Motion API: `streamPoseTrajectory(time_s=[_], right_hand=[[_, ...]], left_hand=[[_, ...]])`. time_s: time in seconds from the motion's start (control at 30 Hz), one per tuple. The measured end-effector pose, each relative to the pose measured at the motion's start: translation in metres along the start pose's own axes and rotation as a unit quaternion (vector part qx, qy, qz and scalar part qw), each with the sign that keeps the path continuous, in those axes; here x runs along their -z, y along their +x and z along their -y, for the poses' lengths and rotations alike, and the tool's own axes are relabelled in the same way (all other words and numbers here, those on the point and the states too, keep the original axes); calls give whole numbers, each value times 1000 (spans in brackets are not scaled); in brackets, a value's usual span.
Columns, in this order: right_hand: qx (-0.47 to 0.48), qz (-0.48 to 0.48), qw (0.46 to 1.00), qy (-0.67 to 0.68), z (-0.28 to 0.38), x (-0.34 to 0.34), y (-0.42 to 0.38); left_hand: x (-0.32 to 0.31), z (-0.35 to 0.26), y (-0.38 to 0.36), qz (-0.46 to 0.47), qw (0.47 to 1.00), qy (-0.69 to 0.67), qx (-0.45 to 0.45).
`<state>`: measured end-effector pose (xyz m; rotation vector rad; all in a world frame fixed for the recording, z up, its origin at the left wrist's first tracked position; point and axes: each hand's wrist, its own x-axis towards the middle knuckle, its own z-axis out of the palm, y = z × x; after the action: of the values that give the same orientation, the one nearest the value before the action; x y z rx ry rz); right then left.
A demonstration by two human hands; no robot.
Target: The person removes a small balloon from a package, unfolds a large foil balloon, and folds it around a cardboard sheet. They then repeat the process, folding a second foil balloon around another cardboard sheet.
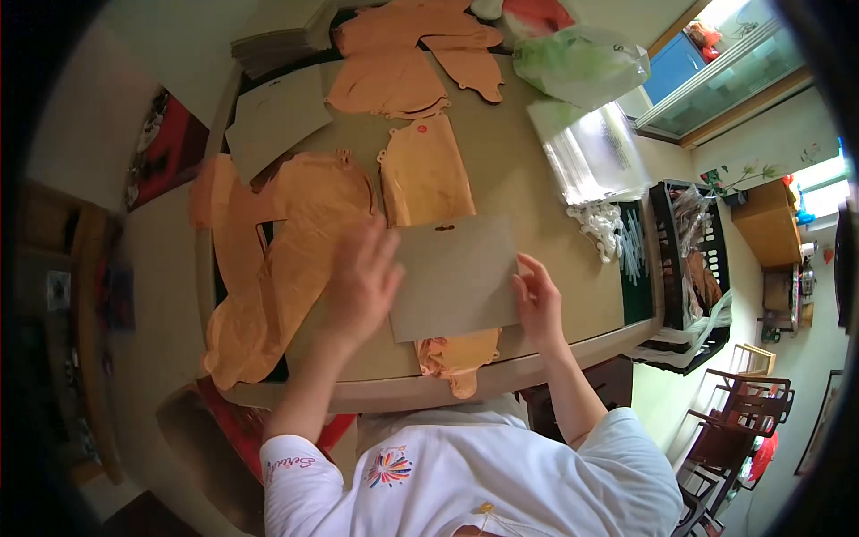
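Note:
A grey card (pixel 456 279) with a small slot near its top edge lies over an orange foil piece (pixel 428 170), which shows above and below it. At the card's right edge is my right hand (pixel 540 300), its thumb and fingers pressed on that edge. My left hand (pixel 365 273), smeared by motion, is at the card's left edge with its fingers apart. Left of it spread more orange foil pieces (pixel 304 242), flat on the table. Whether my left hand touches the card is unclear.
More orange foil (pixel 385 67) lies at the table's far side, beside a grey card (pixel 277 121) and a card stack (pixel 282 40). Clear plastic sleeves (pixel 591 157), a green-white bag (pixel 582 67), white clips (pixel 598 228), pale sticks (pixel 633 246) and a black crate (pixel 689 268) are at right.

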<state>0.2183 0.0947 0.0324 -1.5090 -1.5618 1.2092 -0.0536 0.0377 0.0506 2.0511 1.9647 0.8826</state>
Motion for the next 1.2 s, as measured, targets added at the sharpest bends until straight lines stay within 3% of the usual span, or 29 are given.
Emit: streamPoseTrajectory(time_s=[0.03, 0.13, 0.33, 0.57, 0.67, 0.77, 0.87, 1.07, 1.2], right_hand=[[25, -18, 997, -67, 5, 2, -3], [255, -47, 941, -219, 7, 2, 3], [357, 123, 881, -285, 10, -24, 6], [401, 207, 817, -359, 9, -46, 21], [409, 191, 817, -358, 1, -50, 22], [417, 186, 808, -372, 3, -50, 21], [415, 187, 808, -374, 3, -50, 20], [420, 181, 809, -370, 4, -50, 20], [418, 182, 813, -362, 3, -49, 20]], left_hand=[[-12, -9, -13, 53, 996, 63, -32], [-31, -3, -17, 16, 999, 30, 12], [-46, 8, 13, 69, 993, 86, -47], [-60, 11, 11, 55, 991, 91, -82], [-59, 12, 12, 50, 993, 81, -77], [-58, 21, 27, -38, 996, 30, -70], [-60, 33, 46, 12, 991, 119, -60], [-53, 26, 51, 5, 985, 156, -78], [-56, -9, -2, 10, 997, 55, -54]])
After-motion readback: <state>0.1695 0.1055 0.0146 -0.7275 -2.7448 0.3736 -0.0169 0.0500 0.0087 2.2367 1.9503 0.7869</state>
